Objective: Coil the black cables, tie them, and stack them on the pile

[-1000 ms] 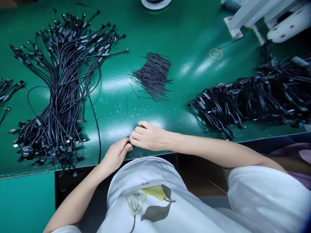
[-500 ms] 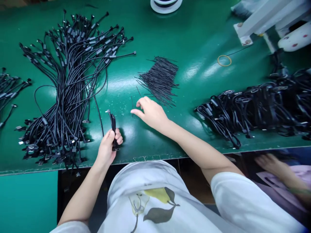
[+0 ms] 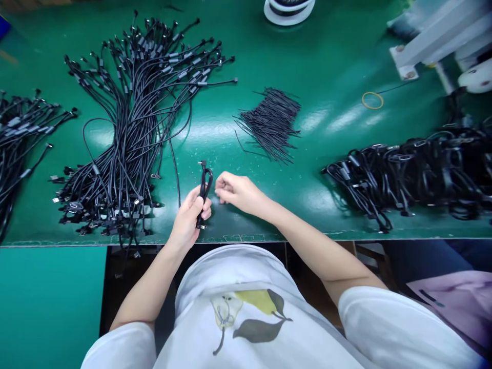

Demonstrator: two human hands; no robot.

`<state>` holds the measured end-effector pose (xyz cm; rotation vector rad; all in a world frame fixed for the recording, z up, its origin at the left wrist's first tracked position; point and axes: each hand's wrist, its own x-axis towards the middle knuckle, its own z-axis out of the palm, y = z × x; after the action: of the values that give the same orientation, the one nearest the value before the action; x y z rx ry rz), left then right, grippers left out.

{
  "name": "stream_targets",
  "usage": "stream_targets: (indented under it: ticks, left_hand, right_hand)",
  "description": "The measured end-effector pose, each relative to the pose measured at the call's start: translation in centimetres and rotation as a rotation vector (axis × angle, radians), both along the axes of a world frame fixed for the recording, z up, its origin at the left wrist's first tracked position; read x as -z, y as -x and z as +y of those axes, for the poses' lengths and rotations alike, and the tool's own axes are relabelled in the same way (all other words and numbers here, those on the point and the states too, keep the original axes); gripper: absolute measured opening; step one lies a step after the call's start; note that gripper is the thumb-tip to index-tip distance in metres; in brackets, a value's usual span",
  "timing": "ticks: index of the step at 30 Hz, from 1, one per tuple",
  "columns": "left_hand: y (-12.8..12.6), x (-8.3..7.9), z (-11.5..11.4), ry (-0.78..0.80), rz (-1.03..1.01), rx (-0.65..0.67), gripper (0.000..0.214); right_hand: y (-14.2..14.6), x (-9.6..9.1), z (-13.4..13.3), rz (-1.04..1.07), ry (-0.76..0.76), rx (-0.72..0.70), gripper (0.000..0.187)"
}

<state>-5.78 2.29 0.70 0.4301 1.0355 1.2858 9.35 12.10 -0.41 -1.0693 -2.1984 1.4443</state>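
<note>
My left hand is closed around a folded black cable, held upright near the table's front edge. The cable's small metal-tipped plugs show above and below the fingers. Just to the right, my right hand has its thumb and fingers pinched together close to the cable's loop, apart from it. Whatever lies between those fingertips is too small or hidden to make out. Beyond the right hand lies a pile of thin black twist ties, with a few loose strands at its left side.
A large heap of loose black cables lies to the left, with another bunch at the far left. Bundled cables line the right side. A white spool, a yellow rubber band and a white metal bracket are farther back.
My right hand has drawn back towards the cable and its fingers have closed. The single tie by its fingertips no longer shows on the table. The view has shifted left.
</note>
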Motion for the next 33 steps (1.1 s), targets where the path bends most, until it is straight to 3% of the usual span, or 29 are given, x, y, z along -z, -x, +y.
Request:
stream_targets:
  ticks: [2,4,7,10,12,15,18,24,29,33]
  left_hand:
    - [0.0,0.2,-0.3,-0.027,0.02,0.03,0.039]
    - [0.0,0.5,-0.5,-0.061,0.127,0.052,0.032]
    - [-0.1,0.9,-0.7,-0.118,0.463,0.048,0.024]
    - [-0.4,1.1,-0.8,-0.138,0.743,0.042,0.023]
    - [-0.5,1.1,-0.8,-0.136,0.83,0.051,0.023]
    - [-0.6,1.0,-0.9,-0.142,0.893,0.076,0.017]
    - [-0.5,0.9,-0.8,-0.141,0.798,0.128,0.015]
    - [-0.3,0.7,-0.3,-0.036,0.29,0.296,0.038]
    - [-0.8,0.7,-0.5,0.018,0.198,0.358,0.042]
    - [-1.7,0.7,-0.1,-0.004,0.198,0.293,0.045]
  right_hand:
    - [-0.1,0.1,-1.4,0.179,0.13,-0.057,0.02]
    - [-0.1,0.1,-2.7,0.186,0.01,-0.039,0.018]
    - [-0.1,-0.2,-4.0,-0.031,-0.503,0.005,0.017]
    - [-0.3,-1.3,-4.2,-0.21,-0.989,-0.118,0.03]
    - [-0.5,-2.3,-3.8,-0.199,-1.216,-0.269,0.032]
    - [-0.6,-3.7,-3.0,-0.111,-1.427,-0.429,0.026]
    - [-0.6,-4.7,-2.5,-0.083,-1.516,-0.475,0.021]
    - [-1.0,-5.4,-2.0,-0.081,-1.631,-0.702,0.023]
    - [-1.3,-5.6,-2.8,-0.261,-1.608,-0.829,0.025]
    - [-1.0,-5.3,-3.7,-0.454,-1.625,-0.792,0.021]
